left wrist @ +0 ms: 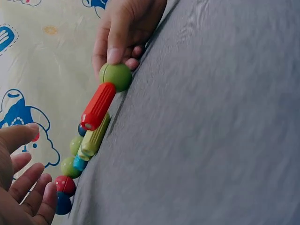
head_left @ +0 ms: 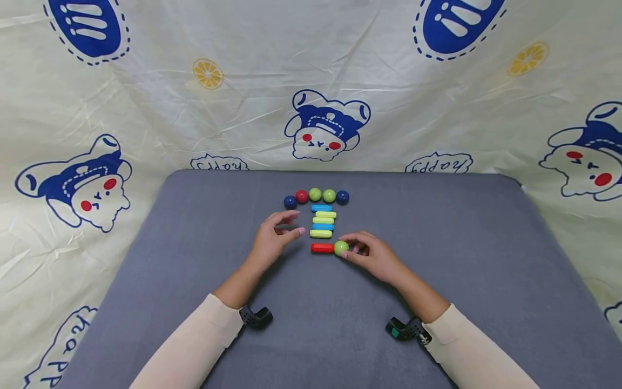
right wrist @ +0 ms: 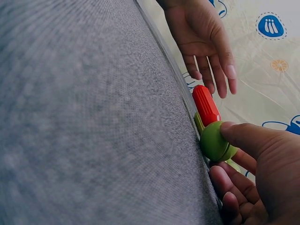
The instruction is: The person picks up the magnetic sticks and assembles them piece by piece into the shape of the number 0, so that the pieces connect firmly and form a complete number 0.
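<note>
My right hand (head_left: 373, 256) pinches a green ball (head_left: 342, 248) between thumb and fingers. One end of a ridged red stick (head_left: 322, 248) meets the ball, and the stick points left. My left hand (head_left: 276, 237) is held with fingers apart and nothing between them, left of a column of short sticks. In the left wrist view, the right thumb presses on the green ball (left wrist: 116, 77), with the red stick (left wrist: 98, 106) in line with it. The right wrist view also has the green ball (right wrist: 215, 140) under the thumb.
Beyond the red stick lie yellow sticks (head_left: 321, 234) and blue sticks (head_left: 322, 208) in a column. An arc of balls curves behind them: a red ball (head_left: 302, 196), blue balls (head_left: 342, 198) and green balls (head_left: 315, 194). A grey cloth (head_left: 194, 227) covers the table; a printed curtain (head_left: 252, 70) hangs behind.
</note>
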Motion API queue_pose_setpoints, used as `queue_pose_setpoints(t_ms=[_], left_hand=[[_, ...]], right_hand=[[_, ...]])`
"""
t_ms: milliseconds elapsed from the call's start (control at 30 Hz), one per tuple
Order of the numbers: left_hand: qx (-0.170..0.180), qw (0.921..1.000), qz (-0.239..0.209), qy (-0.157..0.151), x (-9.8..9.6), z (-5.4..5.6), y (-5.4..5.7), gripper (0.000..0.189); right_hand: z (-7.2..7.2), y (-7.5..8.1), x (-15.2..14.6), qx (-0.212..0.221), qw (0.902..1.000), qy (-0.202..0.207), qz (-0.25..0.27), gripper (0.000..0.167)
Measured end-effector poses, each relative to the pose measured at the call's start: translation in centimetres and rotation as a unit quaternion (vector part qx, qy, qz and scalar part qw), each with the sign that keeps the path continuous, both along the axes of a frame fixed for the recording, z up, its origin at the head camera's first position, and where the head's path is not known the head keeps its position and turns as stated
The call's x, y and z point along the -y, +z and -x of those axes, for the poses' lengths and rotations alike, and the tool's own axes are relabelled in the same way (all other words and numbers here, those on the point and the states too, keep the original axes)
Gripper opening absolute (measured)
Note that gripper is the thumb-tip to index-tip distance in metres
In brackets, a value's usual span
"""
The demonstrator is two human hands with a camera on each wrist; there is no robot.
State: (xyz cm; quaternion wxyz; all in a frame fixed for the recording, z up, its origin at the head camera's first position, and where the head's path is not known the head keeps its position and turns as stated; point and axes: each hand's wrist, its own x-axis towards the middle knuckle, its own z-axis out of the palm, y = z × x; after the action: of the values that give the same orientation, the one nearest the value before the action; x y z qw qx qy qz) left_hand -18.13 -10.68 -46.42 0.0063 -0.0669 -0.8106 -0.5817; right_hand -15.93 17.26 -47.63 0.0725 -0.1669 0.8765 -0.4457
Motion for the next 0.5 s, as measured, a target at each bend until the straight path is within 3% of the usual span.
queue_pose_setpoints(t_ms=[200, 500], left_hand=[[0.007, 0.9998, 0.005, 0.019, 0.8, 1.2, 0.5, 0.049], [-0.013, 0.9988, 0.029, 0.038, 1.6, 3.8, 0.5, 0.046]], right_hand=[[0.0, 0.1, -0.1, -0.001, 1.0000, 0.003, 0.006, 0.031], [0.0, 0.0, 0.0, 0.000, 1.0000, 0.001, 0.002, 0.032]])
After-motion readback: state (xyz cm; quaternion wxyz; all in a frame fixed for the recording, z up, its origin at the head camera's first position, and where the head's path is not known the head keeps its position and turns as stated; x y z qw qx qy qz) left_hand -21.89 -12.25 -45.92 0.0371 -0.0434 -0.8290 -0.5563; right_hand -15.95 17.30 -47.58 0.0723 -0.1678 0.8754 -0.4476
